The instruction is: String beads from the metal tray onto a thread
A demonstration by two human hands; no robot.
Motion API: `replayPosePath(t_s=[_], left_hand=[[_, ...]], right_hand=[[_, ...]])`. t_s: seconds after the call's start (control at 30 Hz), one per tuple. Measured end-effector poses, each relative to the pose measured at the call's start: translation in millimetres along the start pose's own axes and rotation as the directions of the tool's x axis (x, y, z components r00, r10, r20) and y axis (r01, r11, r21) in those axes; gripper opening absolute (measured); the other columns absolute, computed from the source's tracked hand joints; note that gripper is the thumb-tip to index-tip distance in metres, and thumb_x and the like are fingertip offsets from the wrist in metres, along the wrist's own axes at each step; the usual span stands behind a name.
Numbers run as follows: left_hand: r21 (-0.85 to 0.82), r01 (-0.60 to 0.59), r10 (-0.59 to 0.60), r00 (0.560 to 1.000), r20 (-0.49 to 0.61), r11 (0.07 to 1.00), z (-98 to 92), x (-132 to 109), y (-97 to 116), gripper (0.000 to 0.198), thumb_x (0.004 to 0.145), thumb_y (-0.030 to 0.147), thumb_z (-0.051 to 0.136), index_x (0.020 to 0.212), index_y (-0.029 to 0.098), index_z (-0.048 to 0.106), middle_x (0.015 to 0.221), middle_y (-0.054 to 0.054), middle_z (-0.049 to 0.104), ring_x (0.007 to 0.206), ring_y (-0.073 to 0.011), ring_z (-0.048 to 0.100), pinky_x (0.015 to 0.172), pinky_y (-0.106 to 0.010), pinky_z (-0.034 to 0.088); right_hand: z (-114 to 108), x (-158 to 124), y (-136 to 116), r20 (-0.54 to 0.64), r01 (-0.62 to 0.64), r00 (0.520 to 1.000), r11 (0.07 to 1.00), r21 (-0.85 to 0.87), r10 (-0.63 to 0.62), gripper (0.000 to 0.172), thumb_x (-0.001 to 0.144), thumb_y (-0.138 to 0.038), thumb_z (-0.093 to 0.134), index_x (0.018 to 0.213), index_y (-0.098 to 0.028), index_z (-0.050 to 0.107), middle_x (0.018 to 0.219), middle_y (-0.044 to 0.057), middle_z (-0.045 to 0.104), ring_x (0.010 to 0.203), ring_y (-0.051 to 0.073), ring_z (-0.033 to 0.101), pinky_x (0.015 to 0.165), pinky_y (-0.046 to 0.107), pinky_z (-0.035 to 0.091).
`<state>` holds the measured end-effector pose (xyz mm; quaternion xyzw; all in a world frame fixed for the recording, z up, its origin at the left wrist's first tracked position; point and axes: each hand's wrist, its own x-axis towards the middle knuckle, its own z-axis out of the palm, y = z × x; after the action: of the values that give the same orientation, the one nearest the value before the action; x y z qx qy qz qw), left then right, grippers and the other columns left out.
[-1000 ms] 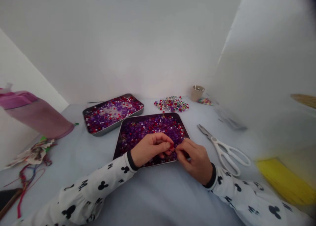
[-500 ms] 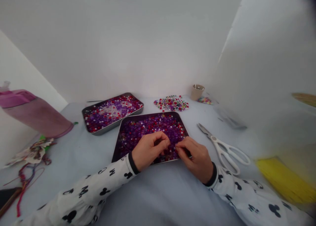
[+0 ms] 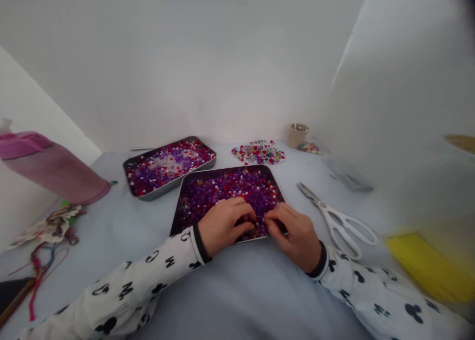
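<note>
My left hand (image 3: 226, 223) and my right hand (image 3: 295, 233) rest over the near edge of a dark metal tray (image 3: 178, 209) filled with purple, red and white beads. Both hands have fingers curled and pinched together, fingertips almost meeting above the beads. What they pinch is too small to make out; a thin thread seems to run between them. A second tray (image 3: 128, 168) with similar beads lies behind it to the left.
White-handled scissors (image 3: 339, 221) lie right of the tray. A loose pile of mixed beads (image 3: 259, 152) and a small paper cup (image 3: 298, 134) sit at the back. A pink bottle (image 3: 48, 167) and coloured cords (image 3: 44, 256) are at left, a yellow object (image 3: 426, 266) at right.
Both hands have sunk lower onto the beads in the near tray. The small red bead seen between the fingertips a second ago no longer shows.
</note>
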<state>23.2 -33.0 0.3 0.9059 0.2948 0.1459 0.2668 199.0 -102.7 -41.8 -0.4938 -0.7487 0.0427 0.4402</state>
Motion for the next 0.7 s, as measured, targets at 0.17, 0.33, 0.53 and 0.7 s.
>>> replayPosePath(t_s=[0.17, 0.33, 0.53, 0.7], left_hand=[[-0.348, 0.136, -0.159, 0.986, -0.040, 0.928, -2.1, 0.1, -2.6, 0.013, 0.080, 0.020, 0.052, 0.090, 0.017, 0.061, 0.084, -0.001, 0.062, 0.076, -0.0119, 0.056, 0.072, -0.023, 0.043], [-0.589, 0.242, -0.246, 0.966, 0.075, 0.771, -0.7, -0.3, -2.7, 0.017, 0.079, 0.023, 0.053, 0.092, 0.014, 0.059, 0.078, -0.001, 0.061, 0.066, -0.0098, 0.057, 0.062, -0.021, 0.045], [-0.681, 0.266, -0.235, 0.962, 0.139, 0.683, -2.6, -0.2, -1.5, 0.019, 0.078, 0.027, 0.056, 0.092, 0.015, 0.058, 0.082, -0.001, 0.060, 0.063, -0.0074, 0.053, 0.053, -0.018, 0.040], [-0.754, 0.293, -0.201, 0.956, 0.214, 0.588, -6.4, 0.5, -3.3, 0.021, 0.078, 0.031, 0.056, 0.093, 0.015, 0.056, 0.084, -0.001, 0.059, 0.063, -0.0069, 0.051, 0.055, -0.019, 0.041]], right_hand=[[-1.1, 0.5, -1.7, -0.003, 0.004, 1.000, 1.000, 0.014, -0.003, 0.013, 0.082, -0.013, 0.045, 0.077, -0.019, 0.055, 0.068, 0.001, 0.053, 0.062, 0.013, 0.051, 0.057, 0.025, 0.039], [-2.1, 1.0, -3.1, 0.003, -0.015, 1.000, 0.999, 0.028, 0.015, 0.013, 0.082, -0.012, 0.045, 0.075, -0.018, 0.055, 0.067, 0.001, 0.052, 0.062, 0.012, 0.050, 0.057, 0.024, 0.038], [-2.1, 0.4, -3.1, -0.032, -0.035, 0.999, 0.998, 0.056, 0.037, 0.011, 0.081, -0.010, 0.047, 0.077, -0.018, 0.054, 0.069, 0.000, 0.053, 0.062, 0.012, 0.050, 0.057, 0.024, 0.037], [-3.5, 0.2, -4.8, -0.050, -0.055, 0.997, 0.995, 0.086, 0.060, 0.013, 0.080, -0.008, 0.047, 0.077, -0.018, 0.054, 0.069, 0.000, 0.052, 0.061, 0.011, 0.049, 0.057, 0.023, 0.036]])
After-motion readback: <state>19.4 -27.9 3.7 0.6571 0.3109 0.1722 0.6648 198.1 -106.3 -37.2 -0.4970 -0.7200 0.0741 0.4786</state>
